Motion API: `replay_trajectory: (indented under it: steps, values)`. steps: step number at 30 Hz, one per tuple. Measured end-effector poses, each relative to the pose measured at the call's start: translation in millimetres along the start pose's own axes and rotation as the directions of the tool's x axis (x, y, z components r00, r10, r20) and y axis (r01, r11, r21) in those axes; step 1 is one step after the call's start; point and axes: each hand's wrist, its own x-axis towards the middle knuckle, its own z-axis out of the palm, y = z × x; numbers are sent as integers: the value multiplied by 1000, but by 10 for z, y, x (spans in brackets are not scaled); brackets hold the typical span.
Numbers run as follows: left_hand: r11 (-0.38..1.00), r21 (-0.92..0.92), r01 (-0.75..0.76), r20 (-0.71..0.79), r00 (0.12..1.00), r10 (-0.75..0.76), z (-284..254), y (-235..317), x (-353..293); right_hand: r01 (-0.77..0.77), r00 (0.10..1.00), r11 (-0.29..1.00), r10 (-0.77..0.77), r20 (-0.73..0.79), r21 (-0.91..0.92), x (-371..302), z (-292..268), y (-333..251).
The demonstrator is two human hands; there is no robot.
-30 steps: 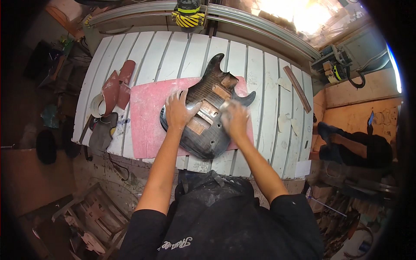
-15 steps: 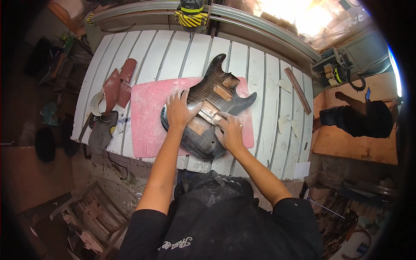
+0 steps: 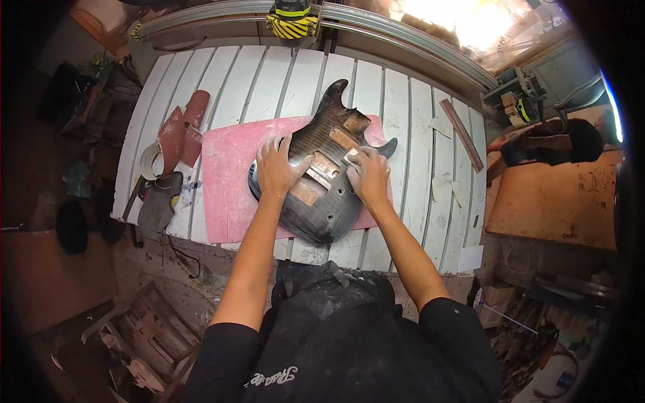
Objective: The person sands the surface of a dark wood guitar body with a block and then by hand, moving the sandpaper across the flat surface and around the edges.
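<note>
A dark electric guitar body (image 3: 312,218), with bare wood showing in its routed cavities, lies on a pink mat (image 3: 225,188). My left hand (image 3: 275,169) rests on its left side, fingers stretched out and thumb spread toward the middle cavity. On the right side of the body, my right hand (image 3: 369,173) has its fingers bent around a small pale block (image 3: 352,156), pressed to the surface beside the cavities. The block's underside is hidden. Whitish dust coats the fingers of both hands.
The white slatted table (image 3: 259,80) carries rolled reddish sandpaper (image 3: 173,138) and a grey object with a black cord (image 3: 158,209) at left. A brown wooden strip (image 3: 461,134) lies at right. A metal rail (image 3: 410,43) spans the back; another person (image 3: 561,142) is at far right.
My right hand has slid the pale block away from me and slightly right, from the middle cavity toward the upper right horn. My left hand stays nearly in place.
</note>
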Motion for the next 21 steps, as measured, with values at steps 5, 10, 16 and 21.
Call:
replay_trajectory:
  steps: [5,10,16,21]
  values:
    - [1000,2,8,-26,1000,-8,9,-43,-4,104,992,994,-105,74,19,-376,-16,-310]
    - [1000,4,12,5,1000,-12,2,0,17,-15,1000,1000,15,13,6,7,-60,-76]
    - [1000,6,12,3,1000,-12,-16,-19,-4,145,986,989,-145,79,-1,-296,-78,-251]
    - [1000,-6,12,13,1000,-12,-14,6,-3,1,1000,1000,-2,-22,-12,-50,-25,-94]
